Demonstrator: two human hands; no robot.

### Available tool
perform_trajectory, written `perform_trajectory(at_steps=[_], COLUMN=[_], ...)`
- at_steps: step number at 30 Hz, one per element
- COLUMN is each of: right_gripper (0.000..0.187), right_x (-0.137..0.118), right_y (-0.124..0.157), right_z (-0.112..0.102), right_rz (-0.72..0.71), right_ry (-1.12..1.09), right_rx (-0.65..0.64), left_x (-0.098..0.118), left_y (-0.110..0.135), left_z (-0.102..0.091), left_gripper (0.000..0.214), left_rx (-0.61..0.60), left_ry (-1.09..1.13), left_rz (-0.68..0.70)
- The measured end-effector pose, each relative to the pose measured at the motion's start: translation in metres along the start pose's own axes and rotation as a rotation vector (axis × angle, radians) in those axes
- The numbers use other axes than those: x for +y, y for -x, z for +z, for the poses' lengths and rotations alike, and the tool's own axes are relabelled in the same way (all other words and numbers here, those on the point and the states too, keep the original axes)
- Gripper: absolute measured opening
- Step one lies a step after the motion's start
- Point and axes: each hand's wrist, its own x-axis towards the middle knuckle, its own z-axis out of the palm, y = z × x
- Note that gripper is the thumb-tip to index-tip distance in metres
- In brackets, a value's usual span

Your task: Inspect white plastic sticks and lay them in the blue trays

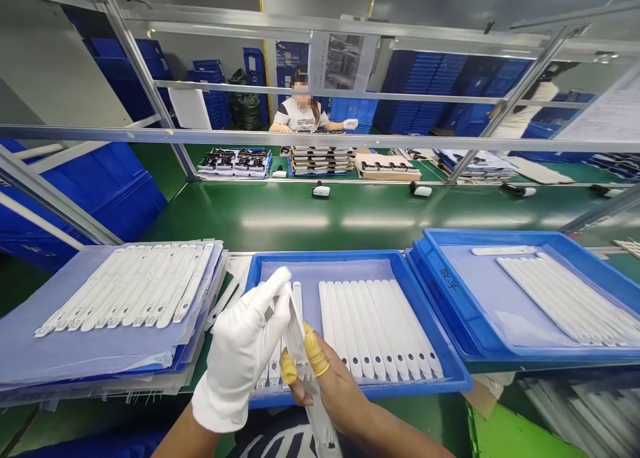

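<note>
My left hand (240,351), in a white glove, pinches the upper end of a long white plastic strip (316,415). Yellow finger cots cover the thumb and a finger of my right hand (333,371), which grips the same strip lower down. The strip slants over the near edge of a blue tray (410,265), its ribbed inner side partly showing. Inside that tray lies a row of smooth white strips (370,325), each with a dark hole near its lower end. More strips are partly hidden behind my hands.
Left stands a stack of sheets topped with white strips (135,285). At right, another blue tray (565,245) holds more strips. A green conveyor (240,208) carrying small black-and-white parts runs beyond, behind metal rails (320,135). A person (300,115) sits across it.
</note>
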Motion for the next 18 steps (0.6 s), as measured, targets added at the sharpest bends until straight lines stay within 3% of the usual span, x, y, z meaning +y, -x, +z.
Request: perform_trajectory(at_steps=[4, 7, 10, 15, 18], right_gripper=[0.052, 0.054, 0.052, 0.056, 0.05], right_x=[0.004, -0.003, -0.016, -0.035, -0.043], right_y=[0.001, -0.002, -0.008, -0.023, -0.034], right_z=[0.0, -0.001, -0.002, -0.006, -0.007], right_rz=[0.014, 0.008, 0.019, -0.029, -0.072], right_ry=[-0.041, -0.112, -0.152, -0.159, -0.199], right_rx=[0.03, 0.033, 0.06, 0.116, 0.153], left_x=[-0.001, -0.003, -0.009, -0.015, -0.007], left_y=[0.01, 0.017, 0.034, 0.087, 0.111], left_z=[0.0, 0.0, 0.001, 0.002, -0.001], left_gripper=[0.035, 0.04, 0.049, 0.059, 0.062], left_rx=[-0.043, -0.031, -0.099, -0.52, -0.594], left_ry=[0.172, 0.393, 0.41, 0.482, 0.436], left_rz=[-0.323, -0.563, -0.726, -0.824, -0.729])
